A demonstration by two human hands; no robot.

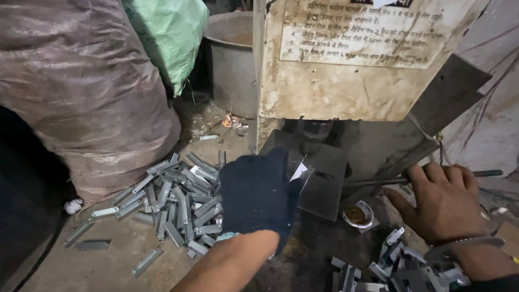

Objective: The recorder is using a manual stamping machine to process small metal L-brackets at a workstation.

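- The step in hand looks like feeding a press: the left hand (254,197), in a dark glove, holds a small bright metal piece (299,171) at the edge of the flat steel plate (324,186) under the press ram (316,135).
- Its fingers are curled close around the piece (only one pale corner shows past the glove, at about 2 o'clock from the knuckles).
- The right hand (443,200), bare, has its fingers wrapped over a thin steel lever rod (486,173) that runs out toward 3 o'clock; the grip looks loose, not a full fist.
- A heap of flat metal strips (173,200) lies on the floor at 9 o'clock from the glove; a second, smaller heap (394,265) lies at 5 o'clock, below the right wrist.
- Judged from this, the next move calls for seating the piece squarely beneath the ram and getting the gloved fingertips clear of the plate before the lever is worked.
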